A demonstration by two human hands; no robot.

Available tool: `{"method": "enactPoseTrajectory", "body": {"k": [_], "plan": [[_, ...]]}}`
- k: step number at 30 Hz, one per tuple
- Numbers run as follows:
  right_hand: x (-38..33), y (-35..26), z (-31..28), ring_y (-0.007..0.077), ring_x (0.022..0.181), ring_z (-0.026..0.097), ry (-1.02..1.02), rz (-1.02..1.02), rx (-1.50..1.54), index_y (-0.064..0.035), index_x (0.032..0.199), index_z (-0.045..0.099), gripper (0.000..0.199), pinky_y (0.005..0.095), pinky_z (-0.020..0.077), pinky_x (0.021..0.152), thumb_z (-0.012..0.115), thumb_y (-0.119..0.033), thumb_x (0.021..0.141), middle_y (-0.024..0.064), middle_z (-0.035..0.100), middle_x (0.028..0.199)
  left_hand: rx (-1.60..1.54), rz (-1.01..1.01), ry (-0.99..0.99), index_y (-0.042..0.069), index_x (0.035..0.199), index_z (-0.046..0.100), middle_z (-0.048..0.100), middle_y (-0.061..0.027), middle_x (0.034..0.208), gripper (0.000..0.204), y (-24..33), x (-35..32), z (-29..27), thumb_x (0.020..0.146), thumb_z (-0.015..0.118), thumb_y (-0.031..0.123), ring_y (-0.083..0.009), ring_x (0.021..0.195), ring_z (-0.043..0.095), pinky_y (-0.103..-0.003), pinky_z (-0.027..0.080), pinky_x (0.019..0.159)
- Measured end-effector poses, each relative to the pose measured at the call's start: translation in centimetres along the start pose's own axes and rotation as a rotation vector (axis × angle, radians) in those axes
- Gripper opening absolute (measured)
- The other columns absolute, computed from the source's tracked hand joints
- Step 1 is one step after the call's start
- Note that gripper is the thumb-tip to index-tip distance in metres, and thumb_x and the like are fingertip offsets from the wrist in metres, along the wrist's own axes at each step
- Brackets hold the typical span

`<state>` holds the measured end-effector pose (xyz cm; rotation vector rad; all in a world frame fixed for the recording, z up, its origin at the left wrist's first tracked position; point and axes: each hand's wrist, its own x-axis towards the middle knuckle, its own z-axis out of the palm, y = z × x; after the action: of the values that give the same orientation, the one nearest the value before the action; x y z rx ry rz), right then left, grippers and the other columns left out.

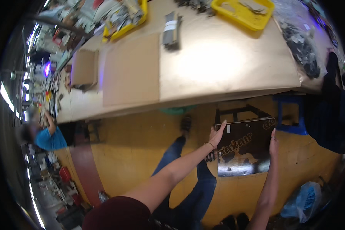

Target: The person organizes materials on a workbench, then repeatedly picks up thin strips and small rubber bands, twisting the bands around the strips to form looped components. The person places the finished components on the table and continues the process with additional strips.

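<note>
I hold a flat, glossy dark panel with pale printed shapes on it, out in front of me above the yellow floor. My left hand presses against its left edge with fingers straight. My right hand lies flat against its right edge. The panel hangs between both palms, just below the front edge of a long workbench. My legs in blue jeans show under the left forearm.
On the bench lie cardboard sheets, a cardboard box, two yellow trays with parts, a grey bundle and a bag of dark parts. A black metal frame and a blue stool stand beneath. Another person in blue is at the left.
</note>
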<state>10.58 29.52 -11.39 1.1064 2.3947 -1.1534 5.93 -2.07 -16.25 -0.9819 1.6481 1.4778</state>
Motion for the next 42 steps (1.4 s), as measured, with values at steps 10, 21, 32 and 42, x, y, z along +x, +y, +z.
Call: {"method": "enactPoseTrajectory", "body": {"k": [10, 21, 32, 42], "plan": [[-19.1, -9.2, 13.8, 0.0369, 0.126, 0.053, 0.034, -0.025, 0.162, 0.0148, 0.125, 0.056, 0.093, 0.0404, 0.0382, 0.107, 0.040, -0.071, 0.094, 0.0308, 0.059, 0.128, 0.020, 0.158, -0.024, -0.003, 0.146, 0.035, 0.043, -0.0207, 0.147, 0.106, -0.2, -5.2, -24.0, 0.082, 0.055, 0.078, -0.0285, 0.139, 0.038, -0.036, 0.028, 0.115], [-29.6, -17.3, 40.0, 0.0394, 0.141, 0.036, -0.144, 0.075, -0.082, 0.0061, 0.137, 0.051, 0.097, 0.0410, 0.0233, 0.118, 0.026, -0.077, 0.093, 0.0303, 0.049, 0.141, -0.084, 0.134, 0.081, -0.001, 0.148, 0.037, 0.042, -0.0149, 0.151, 0.097, -5.2, 0.2, -51.9, 0.086, 0.058, 0.070, -0.0262, 0.139, 0.037, -0.033, 0.026, 0.115], [-32.9, -18.9, 52.4, 0.0429, 0.134, 0.043, -0.265, 0.141, -0.126, 0.0032, 0.133, 0.056, 0.095, 0.0442, 0.0322, 0.113, 0.022, -0.076, 0.093, 0.0331, 0.054, 0.133, 0.294, 0.239, 0.251, 0.004, 0.154, 0.026, 0.028, -0.0205, 0.158, 0.082, -16.8, 14.9, -63.5, 0.099, 0.031, 0.064, -0.0343, 0.148, 0.023, -0.038, 0.020, 0.119], [-34.9, -33.8, 42.4, 0.0339, 0.129, 0.053, -0.672, -0.294, -0.502, 0.0030, 0.140, 0.049, 0.081, 0.0380, 0.0396, 0.110, 0.056, -0.062, 0.092, 0.0232, 0.058, 0.135, 0.836, 0.482, 0.294, 0.003, 0.137, 0.050, 0.050, -0.0214, 0.140, 0.055, -9.0, 9.1, -64.3, 0.098, 0.043, 0.041, -0.0407, 0.132, 0.042, -0.050, 0.031, 0.110]]}}
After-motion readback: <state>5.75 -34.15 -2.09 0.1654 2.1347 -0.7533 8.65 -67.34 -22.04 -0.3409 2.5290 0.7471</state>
